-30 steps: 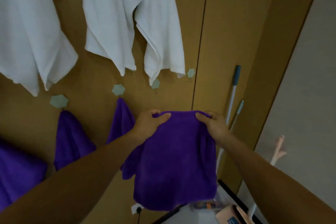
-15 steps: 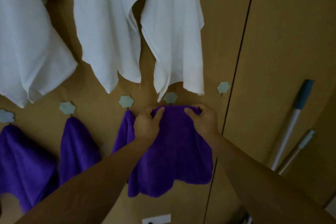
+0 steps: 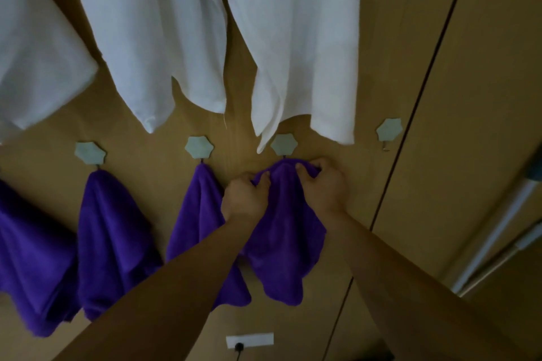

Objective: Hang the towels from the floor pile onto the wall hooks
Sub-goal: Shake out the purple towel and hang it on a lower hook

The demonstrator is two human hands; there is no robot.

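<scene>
Under hex hook [image 3: 283, 144], purple towel [image 3: 281, 223] now bunched narrower vs 0.5 s ago, its top touching hook's base. L hand [image 3: 245, 199] & R hand [image 3: 324, 184] closer together, fingers [image 3: 305, 168] clamped on towel's top edge.

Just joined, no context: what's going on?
A person is hanging a purple towel on a wall hook. The left hand and right hand both grip its bunched top edge, right under the hook; whether it has caught is unclear. Other purple towels hang to the left; the hook farthest right is bare.
</scene>
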